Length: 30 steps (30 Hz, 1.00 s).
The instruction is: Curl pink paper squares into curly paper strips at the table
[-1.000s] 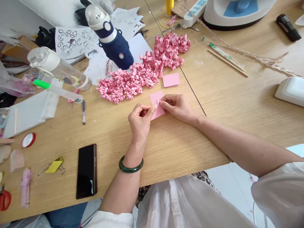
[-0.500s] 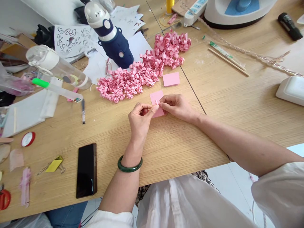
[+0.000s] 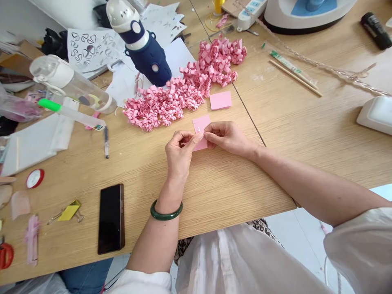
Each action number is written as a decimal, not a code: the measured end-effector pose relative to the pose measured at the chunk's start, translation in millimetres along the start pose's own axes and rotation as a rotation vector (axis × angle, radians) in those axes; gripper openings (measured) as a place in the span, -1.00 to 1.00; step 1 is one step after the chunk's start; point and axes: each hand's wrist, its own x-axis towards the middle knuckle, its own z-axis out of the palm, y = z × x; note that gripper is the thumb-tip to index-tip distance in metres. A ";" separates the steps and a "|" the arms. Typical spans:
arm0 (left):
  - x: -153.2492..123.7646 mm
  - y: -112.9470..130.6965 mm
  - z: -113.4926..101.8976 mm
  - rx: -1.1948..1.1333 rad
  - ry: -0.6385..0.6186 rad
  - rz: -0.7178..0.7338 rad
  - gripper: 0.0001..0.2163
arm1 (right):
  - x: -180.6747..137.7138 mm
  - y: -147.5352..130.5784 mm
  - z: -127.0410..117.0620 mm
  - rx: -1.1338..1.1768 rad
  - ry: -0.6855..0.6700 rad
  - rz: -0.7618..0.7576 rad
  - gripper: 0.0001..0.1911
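My left hand (image 3: pixel 180 153) is pinched, thumb against forefinger, on a small pale pink paper strip (image 3: pixel 199 129). Close against it, the fingertips of my right hand (image 3: pixel 225 138) pinch the same tiny piece, most of which the fingers cover. Under both hands lies a pink paper rectangle (image 3: pixel 200 119), partly hidden by them. Just beyond is a second small stack of pink paper (image 3: pixel 221 100). Behind that stretches a long heap of curled pink paper flowers (image 3: pixel 171 100).
A dark blue bottle (image 3: pixel 150 59) and a clear bottle (image 3: pixel 82 87) stand at the back left. A black phone (image 3: pixel 111 219) lies near the front edge, with a yellow binder clip (image 3: pixel 70 210) beside it. Wooden sticks (image 3: pixel 295 77) and a twisted cord (image 3: pixel 318 65) are on the right.
The fingertips of both hands have shifted slightly, and the tip of the small pink strip now points up a little farther left. The rest of the table looks the same.
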 end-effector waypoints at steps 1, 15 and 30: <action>0.3 -0.9 0.1 -0.009 0.000 -0.007 -0.70 | 0.2 -0.3 0.2 0.004 0.008 0.010 -0.83; -6.4 7.6 0.4 0.245 0.013 0.350 -0.81 | 4.7 4.2 1.8 0.083 0.156 0.040 -0.75; -1.3 -7.7 -1.7 0.207 -0.022 0.301 -0.93 | 3.2 2.7 1.6 0.025 0.098 0.062 -0.78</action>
